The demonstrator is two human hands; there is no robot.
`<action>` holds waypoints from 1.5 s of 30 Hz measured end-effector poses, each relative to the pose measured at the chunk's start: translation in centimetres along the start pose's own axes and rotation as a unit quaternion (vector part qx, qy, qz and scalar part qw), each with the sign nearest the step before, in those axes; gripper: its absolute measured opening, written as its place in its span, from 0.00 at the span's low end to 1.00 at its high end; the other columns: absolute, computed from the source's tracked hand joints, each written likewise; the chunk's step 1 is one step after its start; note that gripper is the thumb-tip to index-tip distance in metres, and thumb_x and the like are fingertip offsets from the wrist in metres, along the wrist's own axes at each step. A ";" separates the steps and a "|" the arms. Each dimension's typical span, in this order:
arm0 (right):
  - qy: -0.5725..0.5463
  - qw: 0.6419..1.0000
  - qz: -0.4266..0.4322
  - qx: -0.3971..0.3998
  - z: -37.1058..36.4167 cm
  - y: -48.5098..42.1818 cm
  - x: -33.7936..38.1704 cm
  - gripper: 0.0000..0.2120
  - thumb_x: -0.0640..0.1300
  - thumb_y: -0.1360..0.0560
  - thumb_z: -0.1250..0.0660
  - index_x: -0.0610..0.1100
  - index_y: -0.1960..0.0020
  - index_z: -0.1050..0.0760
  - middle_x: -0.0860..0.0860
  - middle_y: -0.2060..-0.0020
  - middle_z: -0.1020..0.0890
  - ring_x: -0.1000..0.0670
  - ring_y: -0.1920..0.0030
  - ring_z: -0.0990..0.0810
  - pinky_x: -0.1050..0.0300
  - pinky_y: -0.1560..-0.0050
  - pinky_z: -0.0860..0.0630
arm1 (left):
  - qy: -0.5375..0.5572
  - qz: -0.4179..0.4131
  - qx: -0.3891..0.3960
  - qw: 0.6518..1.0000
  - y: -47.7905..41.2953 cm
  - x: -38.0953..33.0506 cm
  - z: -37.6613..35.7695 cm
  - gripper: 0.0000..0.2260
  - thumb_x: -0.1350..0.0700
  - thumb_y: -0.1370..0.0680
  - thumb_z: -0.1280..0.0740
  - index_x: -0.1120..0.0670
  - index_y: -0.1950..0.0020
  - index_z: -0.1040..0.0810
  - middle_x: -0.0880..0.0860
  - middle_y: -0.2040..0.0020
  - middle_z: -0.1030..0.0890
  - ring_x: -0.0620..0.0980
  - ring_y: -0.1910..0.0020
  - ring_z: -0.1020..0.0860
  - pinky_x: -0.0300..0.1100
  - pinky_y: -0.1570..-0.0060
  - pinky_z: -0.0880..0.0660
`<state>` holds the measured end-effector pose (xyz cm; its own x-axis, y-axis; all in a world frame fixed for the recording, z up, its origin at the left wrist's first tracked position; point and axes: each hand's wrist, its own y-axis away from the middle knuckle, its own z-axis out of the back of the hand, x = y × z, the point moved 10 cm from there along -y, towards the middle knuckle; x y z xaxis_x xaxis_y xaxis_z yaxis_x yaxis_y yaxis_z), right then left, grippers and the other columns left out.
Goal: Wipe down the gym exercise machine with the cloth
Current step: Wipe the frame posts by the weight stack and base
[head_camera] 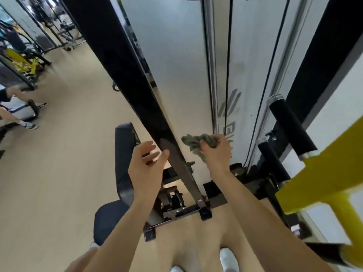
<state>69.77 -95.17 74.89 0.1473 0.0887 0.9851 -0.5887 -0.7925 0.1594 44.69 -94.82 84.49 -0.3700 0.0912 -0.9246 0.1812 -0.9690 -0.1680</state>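
Right hand gripping crumpled grey-green cloth, left hand open

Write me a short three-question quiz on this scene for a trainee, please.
1. True or false: the left hand holds a spray bottle.
2. The right hand grips: A. a roller; B. the cloth; C. nothing.
3. Fill in: the beam at the lower right is painted ___.

Key
1. False: its fingers are spread and hold nothing.
2. B
3. yellow
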 end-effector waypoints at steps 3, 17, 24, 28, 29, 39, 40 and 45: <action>-0.004 0.991 -0.045 0.126 -4.5 -1.5 -0.7 0.10 0.44 0.21 0.30 0.43 0.41 0.22 0.49 0.48 0.17 0.52 0.47 0.17 0.58 0.46 0.19 | 0.009 -0.017 0.018 1.000 -0.8 -1.6 -0.7 0.21 0.54 0.24 0.24 0.46 0.33 0.24 0.42 0.40 0.18 0.41 0.43 0.18 0.31 0.47 0.22; -0.045 0.927 -0.162 0.334 -9.1 1.1 -1.2 0.29 0.66 0.28 0.32 0.50 0.33 0.25 0.52 0.34 0.21 0.55 0.36 0.23 0.55 0.29 0.35 | 0.033 -0.021 -0.016 0.999 -2.4 -1.8 -0.4 0.14 0.57 0.23 0.26 0.51 0.38 0.21 0.48 0.46 0.14 0.46 0.47 0.16 0.45 0.42 0.20; -0.080 0.909 -0.033 0.407 -9.0 2.5 4.6 0.21 0.56 0.18 0.47 0.56 0.27 0.32 0.61 0.29 0.28 0.59 0.26 0.33 0.59 0.26 0.37 | 0.017 -0.040 -0.026 0.999 -1.8 -2.4 -0.5 0.16 0.57 0.23 0.26 0.52 0.35 0.21 0.47 0.44 0.15 0.43 0.45 0.17 0.33 0.46 0.21; -0.017 0.911 -0.054 0.408 -8.1 2.5 1.9 0.21 0.62 0.22 0.40 0.57 0.33 0.28 0.65 0.43 0.19 0.62 0.36 0.23 0.61 0.33 0.31 | 0.003 -0.036 -0.032 0.999 -1.5 -2.4 -0.6 0.18 0.57 0.23 0.26 0.52 0.34 0.22 0.46 0.43 0.15 0.41 0.45 0.17 0.31 0.46 0.22; -0.009 0.912 -0.067 0.404 -7.9 2.3 1.3 0.29 0.65 0.27 0.36 0.52 0.31 0.29 0.58 0.40 0.19 0.55 0.34 0.24 0.56 0.32 0.30 | 0.001 -0.036 -0.033 0.999 -1.5 -2.4 -0.6 0.18 0.57 0.23 0.26 0.53 0.34 0.22 0.46 0.43 0.15 0.42 0.45 0.17 0.31 0.46 0.22; -0.100 0.921 -0.052 0.374 -8.1 2.2 5.4 0.20 0.43 0.16 0.47 0.42 0.25 0.32 0.46 0.30 0.24 0.48 0.29 0.26 0.48 0.24 0.36 | 0.016 -0.047 -0.013 0.999 -2.3 -2.6 -0.5 0.14 0.60 0.25 0.24 0.55 0.40 0.21 0.47 0.47 0.14 0.46 0.46 0.16 0.40 0.44 0.19; -0.103 0.921 -0.039 0.375 -8.3 2.2 6.5 0.21 0.46 0.17 0.45 0.42 0.25 0.32 0.46 0.30 0.24 0.49 0.29 0.26 0.49 0.24 0.36 | 0.015 -0.047 -0.010 0.999 -2.3 -2.6 -0.4 0.14 0.60 0.25 0.24 0.55 0.41 0.21 0.47 0.47 0.14 0.47 0.46 0.16 0.41 0.44 0.19; -0.102 0.922 0.013 0.373 -9.1 2.3 10.6 0.21 0.45 0.15 0.48 0.43 0.24 0.32 0.47 0.29 0.25 0.49 0.28 0.28 0.45 0.23 0.38 | -0.001 -0.041 0.003 0.999 -2.3 -3.1 -0.5 0.13 0.61 0.25 0.24 0.52 0.44 0.21 0.47 0.48 0.14 0.48 0.47 0.15 0.45 0.43 0.18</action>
<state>62.76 -90.56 86.26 0.3317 0.0084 0.9433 0.1045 -0.9941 -0.0279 45.85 -92.76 87.53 -0.3845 0.1703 -0.9073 0.1453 -0.9594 -0.2417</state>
